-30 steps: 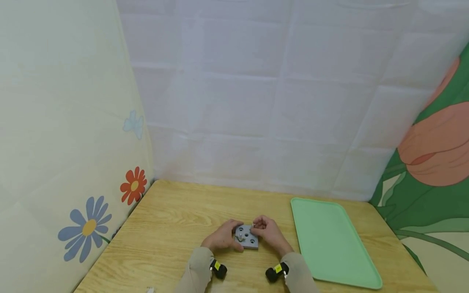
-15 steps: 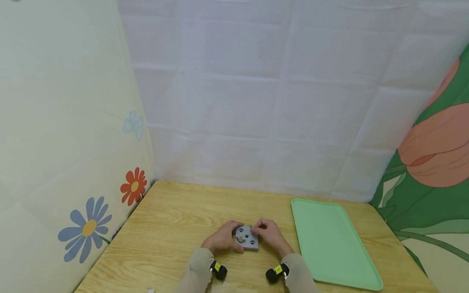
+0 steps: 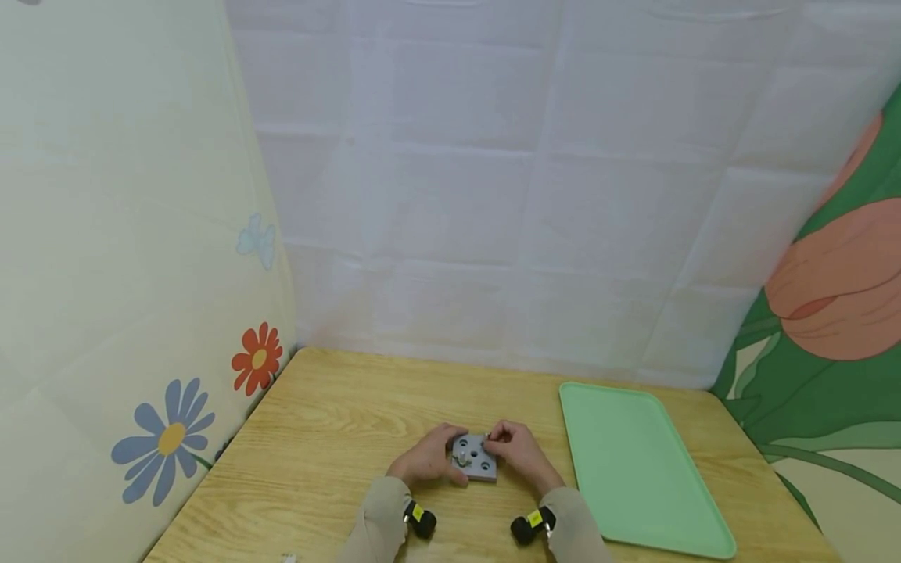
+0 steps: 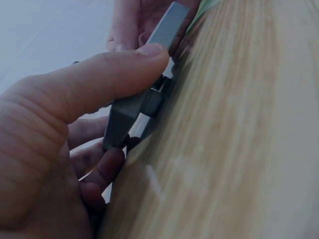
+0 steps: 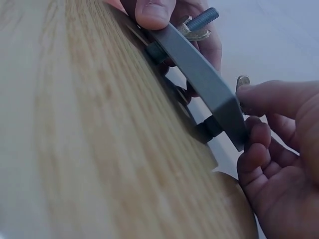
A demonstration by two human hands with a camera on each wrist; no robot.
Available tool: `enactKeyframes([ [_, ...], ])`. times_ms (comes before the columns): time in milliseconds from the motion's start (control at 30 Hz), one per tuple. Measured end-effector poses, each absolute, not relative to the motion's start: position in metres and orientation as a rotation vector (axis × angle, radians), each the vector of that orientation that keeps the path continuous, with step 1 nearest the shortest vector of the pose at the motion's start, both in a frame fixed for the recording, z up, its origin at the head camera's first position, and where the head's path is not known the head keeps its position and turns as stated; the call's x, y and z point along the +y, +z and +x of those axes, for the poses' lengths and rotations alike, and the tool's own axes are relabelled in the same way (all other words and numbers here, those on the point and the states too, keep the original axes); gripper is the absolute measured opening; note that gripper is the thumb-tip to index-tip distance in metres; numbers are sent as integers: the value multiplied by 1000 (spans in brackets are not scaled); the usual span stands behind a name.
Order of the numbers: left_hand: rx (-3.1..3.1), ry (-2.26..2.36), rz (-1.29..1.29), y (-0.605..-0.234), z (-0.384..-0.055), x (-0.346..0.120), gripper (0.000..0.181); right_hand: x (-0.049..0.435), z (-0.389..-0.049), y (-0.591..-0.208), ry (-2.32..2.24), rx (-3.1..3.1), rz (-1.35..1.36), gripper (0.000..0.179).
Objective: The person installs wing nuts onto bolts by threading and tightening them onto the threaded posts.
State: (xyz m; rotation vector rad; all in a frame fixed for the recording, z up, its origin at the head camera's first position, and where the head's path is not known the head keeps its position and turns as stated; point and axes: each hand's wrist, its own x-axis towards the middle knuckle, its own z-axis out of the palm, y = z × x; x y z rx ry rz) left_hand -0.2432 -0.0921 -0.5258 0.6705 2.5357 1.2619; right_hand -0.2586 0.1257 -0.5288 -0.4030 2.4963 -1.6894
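A grey plate [image 3: 482, 474] with several round holes lies between the two hands on the table. My left hand [image 3: 425, 457] grips its left side, thumb at the near edge and fingers around the far edge. A wing nut [image 5: 199, 35] sits on a threaded bolt [image 5: 204, 19] standing up near the plate's left corner. At the far right corner, the thumb and index finger of my right hand [image 3: 522, 455] pinch another wing nut [image 5: 242, 81], mostly covered by the fingertips. Dark bolt heads [image 5: 156, 52] show under the plate, holding it above the tabletop.
A light green tray [image 3: 633, 461] lies to the right of the hands. A small pale piece [image 3: 289, 558] is cut off by the bottom of the head view, on the wooden table [image 3: 338, 422]. Printed cloth walls stand left and right, a white one behind.
The right fingers have turned and shifted slightly at the plate's far right corner, around the wing nut. The left hand keeps its grip, and the plate has hardly moved.
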Motion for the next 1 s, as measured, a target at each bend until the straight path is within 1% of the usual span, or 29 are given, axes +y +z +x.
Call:
enactKeyframes([
  [200, 2519, 1301, 673, -529, -244, -93, 82, 124, -257, -526, -1710, 2495, -375, 24],
  [500, 2510, 1299, 654, -529, -245, -94, 81, 122, -256, -524, -1628, 2552, -375, 17],
  [800, 2500, 1309, 659, -527, -244, -94, 81, 121, -234, -490, -1716, 2435, -436, 10],
  [867, 2504, 1306, 665, -527, -244, -94, 81, 123, -235, -492, -1752, 2384, -440, 11],
  [1000, 2513, 1299, 677, -528, -244, -94, 81, 126, -246, -509, -1772, 2349, -462, 8],
])
